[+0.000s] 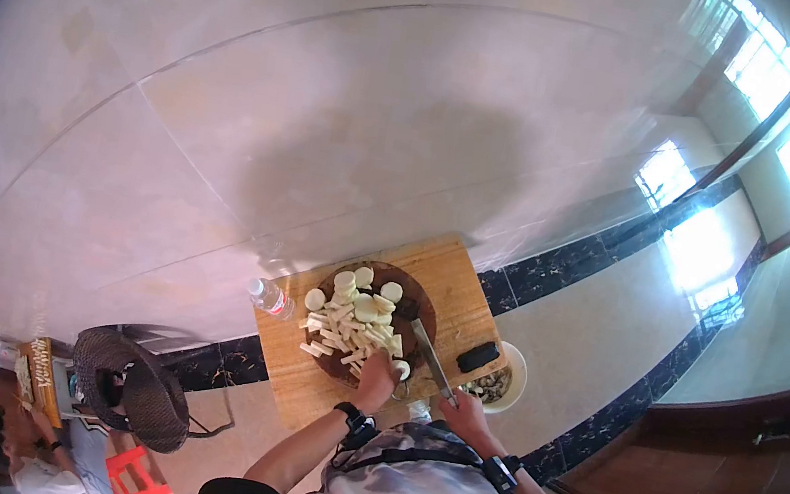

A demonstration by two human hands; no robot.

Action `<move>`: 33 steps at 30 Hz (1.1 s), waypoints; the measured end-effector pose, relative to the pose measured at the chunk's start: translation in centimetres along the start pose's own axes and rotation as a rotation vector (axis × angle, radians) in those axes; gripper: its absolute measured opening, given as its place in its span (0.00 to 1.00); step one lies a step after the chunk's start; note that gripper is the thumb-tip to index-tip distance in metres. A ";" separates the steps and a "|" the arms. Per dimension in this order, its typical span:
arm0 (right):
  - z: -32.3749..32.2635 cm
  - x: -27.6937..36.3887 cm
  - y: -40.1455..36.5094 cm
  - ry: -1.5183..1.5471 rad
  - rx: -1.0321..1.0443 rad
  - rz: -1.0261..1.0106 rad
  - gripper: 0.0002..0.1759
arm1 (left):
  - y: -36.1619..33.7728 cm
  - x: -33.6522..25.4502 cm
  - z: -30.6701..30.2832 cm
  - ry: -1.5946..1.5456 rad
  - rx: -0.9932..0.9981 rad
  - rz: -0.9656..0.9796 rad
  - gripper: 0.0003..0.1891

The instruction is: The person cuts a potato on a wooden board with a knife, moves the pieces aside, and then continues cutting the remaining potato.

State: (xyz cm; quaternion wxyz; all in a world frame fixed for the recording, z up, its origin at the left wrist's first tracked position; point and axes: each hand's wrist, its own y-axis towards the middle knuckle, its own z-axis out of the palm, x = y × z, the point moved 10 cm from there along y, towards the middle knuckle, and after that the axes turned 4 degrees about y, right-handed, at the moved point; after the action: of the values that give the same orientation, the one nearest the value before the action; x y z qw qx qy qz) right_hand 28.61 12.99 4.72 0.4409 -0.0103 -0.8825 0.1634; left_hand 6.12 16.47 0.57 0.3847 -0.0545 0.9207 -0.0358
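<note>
A round dark chopping board (421, 316) lies on a small wooden table (294, 390). Pale round slices (365, 308) are at its upper part, and cut pale sticks (338, 328) are heaped at its left and lower side. My left hand (378, 378) is at the board's lower edge, over the ends of the sticks, its fingers closed together; what they hold is hidden. My right hand (466, 414) grips the handle of a knife (433, 359), whose blade points up and left over the board's right side. One pale slice (402, 368) lies between my left hand and the blade.
A plastic bottle (271, 297) stands at the table's left corner. A black object (477, 358) lies on the right side, beside a white bowl (516, 377) with dark pieces. At lower left are a person (49, 478), a woven hat (132, 390) and a red stool (136, 480).
</note>
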 end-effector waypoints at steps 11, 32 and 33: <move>0.6 0.3 1.5 -0.024 0.216 -0.087 0.20 | -2.2 3.5 2.4 0.054 0.061 -0.320 0.14; 12.7 4.6 4.1 -0.241 0.676 -0.342 0.23 | -14.8 18.3 -3.2 -0.474 0.000 -0.818 0.14; 12.7 4.5 4.3 -0.257 0.683 -0.348 0.23 | -14.6 18.1 -3.4 -0.471 0.004 -0.796 0.14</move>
State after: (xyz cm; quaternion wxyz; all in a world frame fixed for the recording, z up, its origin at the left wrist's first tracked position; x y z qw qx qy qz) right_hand 15.41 14.22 -0.20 0.3260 0.3071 -0.8139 0.3700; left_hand -7.85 -0.21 -8.18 0.5400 -0.4097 0.7155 -0.1692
